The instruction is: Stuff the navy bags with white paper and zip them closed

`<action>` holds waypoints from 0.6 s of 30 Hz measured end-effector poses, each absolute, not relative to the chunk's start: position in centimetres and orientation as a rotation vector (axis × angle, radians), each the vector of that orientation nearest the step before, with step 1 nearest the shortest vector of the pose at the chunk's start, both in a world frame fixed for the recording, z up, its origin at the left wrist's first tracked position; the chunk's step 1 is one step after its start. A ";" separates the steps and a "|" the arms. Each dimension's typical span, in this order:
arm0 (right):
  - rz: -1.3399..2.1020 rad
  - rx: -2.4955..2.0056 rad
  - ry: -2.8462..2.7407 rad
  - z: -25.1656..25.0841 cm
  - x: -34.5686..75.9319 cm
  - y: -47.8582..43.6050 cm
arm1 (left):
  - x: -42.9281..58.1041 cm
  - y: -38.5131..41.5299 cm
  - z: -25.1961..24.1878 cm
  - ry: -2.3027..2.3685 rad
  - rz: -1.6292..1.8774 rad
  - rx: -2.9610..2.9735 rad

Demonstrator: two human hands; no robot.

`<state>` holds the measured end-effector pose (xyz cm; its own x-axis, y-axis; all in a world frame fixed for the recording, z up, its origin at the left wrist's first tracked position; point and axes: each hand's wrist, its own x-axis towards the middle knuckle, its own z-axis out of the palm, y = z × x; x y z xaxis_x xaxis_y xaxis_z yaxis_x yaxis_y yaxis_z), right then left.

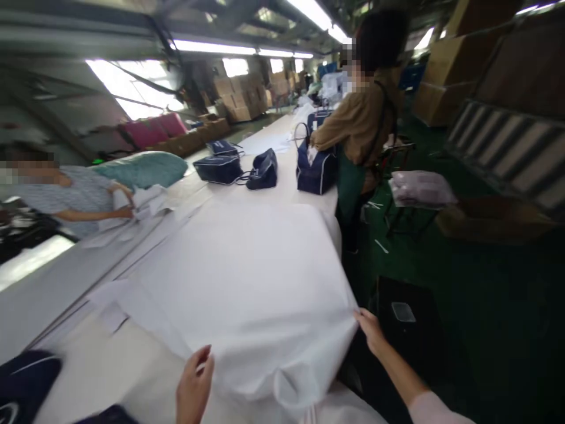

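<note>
A large white sheet of thin paper or fabric (247, 277) lies spread over a long worktable (53, 282). My right hand (369, 330) pinches the sheet's near right corner at the table's edge. My left hand (194, 386) is at the sheet's near edge, fingers curled against it with the thumb raised; whether it grips the sheet is unclear. A dark navy bag (24, 380) lies at the near left corner.
Several navy bags (262, 169) stand farther along the table. A person in a brown top and green apron (364, 126) works on one at the right side. Another person (75, 197) handles white sheets at the left. Cardboard boxes line the back and right; the floor is green.
</note>
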<state>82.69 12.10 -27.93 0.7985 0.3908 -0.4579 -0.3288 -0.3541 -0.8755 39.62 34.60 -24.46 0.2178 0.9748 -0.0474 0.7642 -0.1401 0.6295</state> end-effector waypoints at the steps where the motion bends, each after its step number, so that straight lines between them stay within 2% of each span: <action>1: 0.806 -1.751 -0.017 -28.6 83.8 11.5 | 41.2 35.4 -24.8 1.536 0.522 2.026; 5: 1.214 -1.356 0.170 -30.7 84.5 11.7 | 47.5 37.8 -26.7 1.298 0.343 2.205; 7: 1.276 -1.300 0.201 -31.3 83.5 12.7 | 50.1 37.8 -27.6 1.226 0.173 2.246; 12: 1.195 -1.583 -0.013 -32.3 84.5 13.5 | 53.1 34.7 -28.7 1.228 -0.143 2.307; 16: 1.064 -1.825 -0.110 -34.6 91.4 9.6 | 53.4 28.9 -29.4 1.114 -0.357 2.253; 18: 0.939 -1.857 0.032 -36.2 95.7 6.3 | 53.4 26.0 -29.8 1.056 -0.424 2.204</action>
<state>95.66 6.31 -36.18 0.6966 0.3732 -0.6127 -0.4142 -0.4881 -0.7682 53.39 26.00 -29.81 0.6235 0.5718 -0.5331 0.7817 -0.4649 0.4156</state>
